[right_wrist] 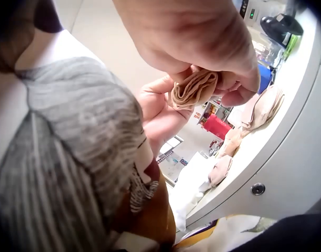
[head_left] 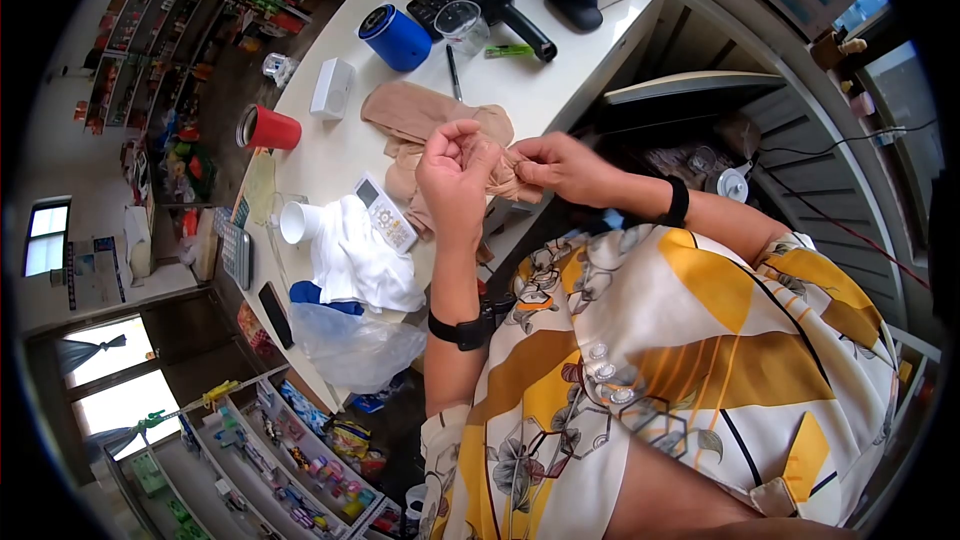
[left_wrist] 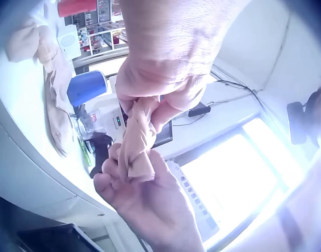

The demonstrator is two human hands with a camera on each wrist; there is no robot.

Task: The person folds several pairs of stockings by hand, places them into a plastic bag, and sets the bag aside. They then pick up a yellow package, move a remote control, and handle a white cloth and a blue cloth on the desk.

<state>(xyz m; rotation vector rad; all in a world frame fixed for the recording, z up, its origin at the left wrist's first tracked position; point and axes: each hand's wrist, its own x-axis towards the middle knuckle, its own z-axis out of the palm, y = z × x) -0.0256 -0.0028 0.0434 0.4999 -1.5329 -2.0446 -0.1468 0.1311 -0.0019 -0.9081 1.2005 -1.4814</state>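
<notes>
Both hands hold a rolled, thin beige stocking point(head_left: 516, 186) in front of the chest, above the table's near edge. My left hand point(head_left: 452, 180) pinches one end between thumb and fingers, as the left wrist view shows from close by. At the other end, the thumb and fingers of my right hand point(head_left: 568, 170) grip the fabric. The right wrist view shows the layered, coiled folds of the rolled stocking point(right_wrist: 194, 89). More beige stockings point(head_left: 400, 108) lie on the table just beyond the hands, some flat and some bunched.
A white cloth point(head_left: 365, 255), a white keypad device point(head_left: 386, 213) and a white cup point(head_left: 297, 223) are left of the hands. Farther back stand a blue canister point(head_left: 395, 38), a clear cup point(head_left: 462, 28) and a handheld scanner point(head_left: 526, 30). A red cup point(head_left: 271, 128) is near the far edge.
</notes>
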